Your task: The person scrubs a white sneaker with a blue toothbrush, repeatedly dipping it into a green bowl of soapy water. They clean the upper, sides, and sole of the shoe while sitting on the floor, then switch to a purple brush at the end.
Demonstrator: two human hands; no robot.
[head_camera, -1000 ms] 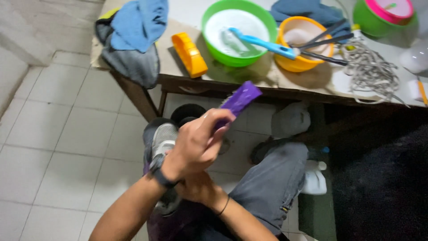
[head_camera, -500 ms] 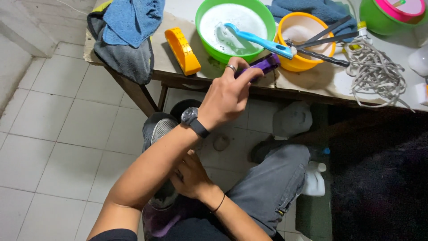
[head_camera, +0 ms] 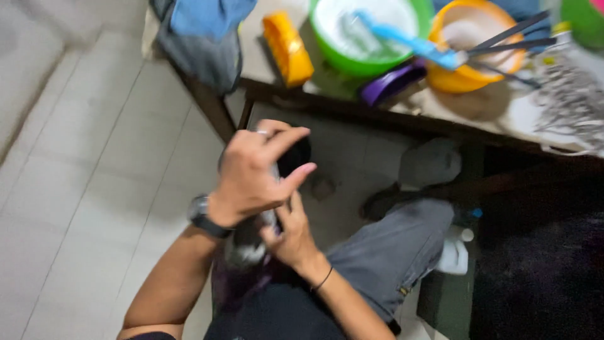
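A grey and white shoe (head_camera: pixel 248 247) with a dark opening rests on my lap. My right hand (head_camera: pixel 290 238), with a thin band at the wrist, grips it from below. My left hand (head_camera: pixel 255 171), wearing a dark watch, hovers over the shoe's top with fingers and thumb apart, holding nothing. A purple brush (head_camera: pixel 391 82) lies at the front edge of the table (head_camera: pixel 352 107), just below a green bowl (head_camera: pixel 371 60).
On the table are an orange brush (head_camera: pixel 288 47), a blue brush (head_camera: pixel 412 43) across the green bowl, an orange bowl (head_camera: pixel 478 75) with dark tools, a blue and grey cloth (head_camera: pixel 201 34) and a pile of grey cord (head_camera: pixel 569 101). White tiled floor lies left.
My left hand set the purple brush down on the table edge and has come back empty to the shoe. My right hand has stayed on the shoe.
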